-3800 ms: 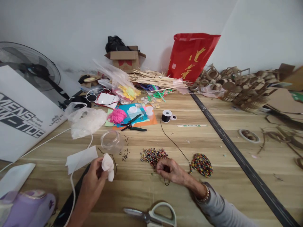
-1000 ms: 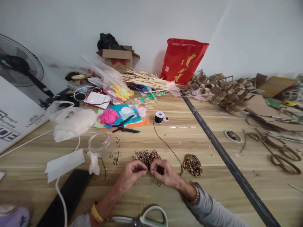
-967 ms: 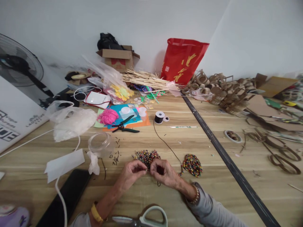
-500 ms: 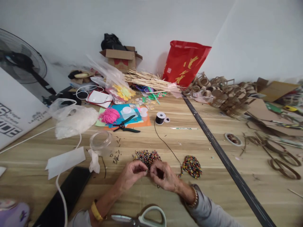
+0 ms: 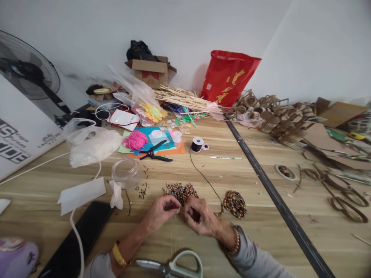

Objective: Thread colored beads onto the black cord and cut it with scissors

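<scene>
My left hand (image 5: pixel 164 211) pinches a tiny bead (image 5: pixel 179 208) between thumb and fingertips. Close beside it, my right hand (image 5: pixel 202 216) is closed in a pinch on the thin dark cord, mostly hidden by the fingers. Just beyond both hands lies a pile of loose multicoloured beads (image 5: pixel 180 192). To the right is a coiled string of beads (image 5: pixel 235 204), and a black cord (image 5: pixel 206 178) runs from it up to a black spool (image 5: pixel 197 144). Scissors (image 5: pixel 174 265) with pale handles lie on the table nearer to me.
A clear jar (image 5: pixel 125 172), a black phone (image 5: pixel 78 239) and a white cable are on the left. Pliers (image 5: pixel 155 152) and pink yarn (image 5: pixel 135 140) rest on coloured sheets. Behind stand a red bag (image 5: pixel 228 77) and small woven baskets (image 5: pixel 278 119). A dark strip (image 5: pixel 269 185) crosses the table at right.
Both hands stay nearly in place, fingertips still close together. The whole view has shifted slightly; nothing on the table has visibly moved.
</scene>
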Motion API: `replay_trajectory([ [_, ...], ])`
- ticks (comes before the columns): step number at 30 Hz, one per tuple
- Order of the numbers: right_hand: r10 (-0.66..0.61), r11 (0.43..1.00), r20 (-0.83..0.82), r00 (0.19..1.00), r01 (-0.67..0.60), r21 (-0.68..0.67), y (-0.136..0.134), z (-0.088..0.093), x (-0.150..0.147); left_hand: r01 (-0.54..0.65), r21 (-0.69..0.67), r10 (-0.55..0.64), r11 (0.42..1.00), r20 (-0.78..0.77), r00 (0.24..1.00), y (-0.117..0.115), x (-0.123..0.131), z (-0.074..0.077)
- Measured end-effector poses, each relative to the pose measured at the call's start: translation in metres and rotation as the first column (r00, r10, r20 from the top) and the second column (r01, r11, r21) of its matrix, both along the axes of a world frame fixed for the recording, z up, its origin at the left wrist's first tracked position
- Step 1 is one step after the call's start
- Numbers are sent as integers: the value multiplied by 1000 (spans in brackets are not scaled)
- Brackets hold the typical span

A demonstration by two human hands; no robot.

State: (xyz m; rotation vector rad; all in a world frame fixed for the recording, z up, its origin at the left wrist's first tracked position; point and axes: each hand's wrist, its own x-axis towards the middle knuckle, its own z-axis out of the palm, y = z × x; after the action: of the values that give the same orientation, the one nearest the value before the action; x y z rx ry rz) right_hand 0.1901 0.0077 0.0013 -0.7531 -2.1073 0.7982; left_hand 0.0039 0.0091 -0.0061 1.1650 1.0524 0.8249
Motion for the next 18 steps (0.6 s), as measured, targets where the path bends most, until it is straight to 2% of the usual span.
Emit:
replay_trajectory([
  [4, -66, 997, -42, 997, 65, -29, -1, 0, 2, -8, -13, 8, 1000, -17, 1000, 0, 0, 1],
  [8, -211, 962, -170, 963, 173, -213, 2, 2, 3, 2, -4, -2, 1000, -33, 999, 1, 0, 3],
  [13, -295, 892, -242, 924, 176, -417, 7, 3, 4, 8, 5, -8, 1000, -38, 999, 1, 0, 2],
  [18, -330, 890, -306, 893, 185, -417, 7, 2, 4, 4, -8, -5, 1000, -20, 1000, 0, 0, 5],
])
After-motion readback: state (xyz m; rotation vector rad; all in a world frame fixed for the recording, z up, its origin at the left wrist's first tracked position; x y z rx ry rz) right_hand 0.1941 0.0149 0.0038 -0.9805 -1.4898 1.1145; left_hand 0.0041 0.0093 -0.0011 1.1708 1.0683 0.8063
